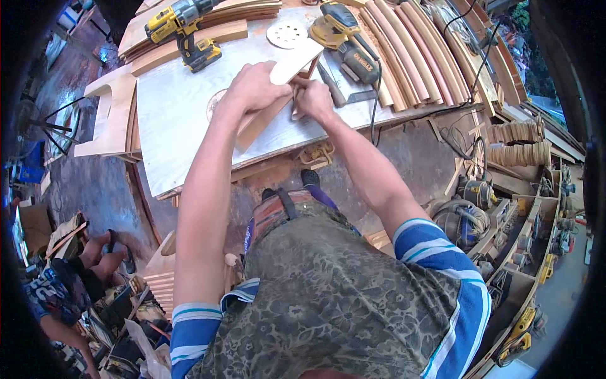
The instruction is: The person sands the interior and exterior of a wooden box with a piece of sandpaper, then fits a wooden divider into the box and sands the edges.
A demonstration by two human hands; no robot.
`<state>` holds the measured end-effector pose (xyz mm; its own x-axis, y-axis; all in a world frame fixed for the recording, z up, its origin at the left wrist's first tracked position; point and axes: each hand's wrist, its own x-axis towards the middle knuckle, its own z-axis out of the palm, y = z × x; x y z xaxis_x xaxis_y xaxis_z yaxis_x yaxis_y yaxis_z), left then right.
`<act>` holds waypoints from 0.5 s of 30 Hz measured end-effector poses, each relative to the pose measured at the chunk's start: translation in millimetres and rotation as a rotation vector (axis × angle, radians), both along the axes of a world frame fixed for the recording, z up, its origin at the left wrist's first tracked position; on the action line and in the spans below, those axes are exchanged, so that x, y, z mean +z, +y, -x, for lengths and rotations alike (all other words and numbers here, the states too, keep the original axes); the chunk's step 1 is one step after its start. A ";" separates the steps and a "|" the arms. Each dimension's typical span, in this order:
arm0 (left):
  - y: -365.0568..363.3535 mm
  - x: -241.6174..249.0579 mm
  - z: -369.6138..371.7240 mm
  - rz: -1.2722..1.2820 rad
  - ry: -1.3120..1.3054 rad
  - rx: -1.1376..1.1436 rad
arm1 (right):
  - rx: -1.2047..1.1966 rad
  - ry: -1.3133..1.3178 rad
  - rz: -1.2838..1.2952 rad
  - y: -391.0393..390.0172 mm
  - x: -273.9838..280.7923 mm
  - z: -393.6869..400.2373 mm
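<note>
My left hand [257, 88] is closed around a pale wooden piece [302, 59] that lies slantwise above the white-topped workbench [170, 120]. My right hand [314, 100] presses against the underside of that piece, fingers curled; a small brownish thing shows at its fingertips, too hidden to name. A yellow and black sander [334, 25] stands just beyond my hands. Near it lies a white sanding disc [287, 35] with holes. A second round disc [216, 104] is partly covered by my left forearm. A metal square [361, 96] rests right of my right hand.
A yellow cordless drill [183, 31] stands at the back left of the bench. Curved wooden strips [410, 50] are stacked at the right, with a black cord [377, 120] hanging nearby. Another person [95, 259] sits low at left. Tool shelves [514, 252] stand at right.
</note>
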<state>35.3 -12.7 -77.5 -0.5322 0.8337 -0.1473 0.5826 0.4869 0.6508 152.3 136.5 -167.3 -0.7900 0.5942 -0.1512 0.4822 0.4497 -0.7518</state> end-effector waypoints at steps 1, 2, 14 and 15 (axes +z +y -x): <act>0.1 1.5 0.2 0.006 0.029 -0.005 | 0.027 0.032 -0.042 2.1 -12.1 0.2; 2.9 6.0 4.2 0.003 0.066 -0.009 | 0.027 0.046 -0.046 -1.1 -14.9 2.4; 7.1 6.6 9.4 0.032 0.096 -0.001 | 0.254 -0.248 -0.464 -13.6 4.8 -15.5; 4.4 3.5 5.8 0.035 0.090 0.000 | 0.230 -0.220 -0.393 -1.9 7.3 -18.0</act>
<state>29.5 -8.3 -74.1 -0.5443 0.8291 -0.1276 0.6383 0.5081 0.5783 170.3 134.6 -160.0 -0.8814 0.4544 -0.1287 0.4658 0.7914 -0.3959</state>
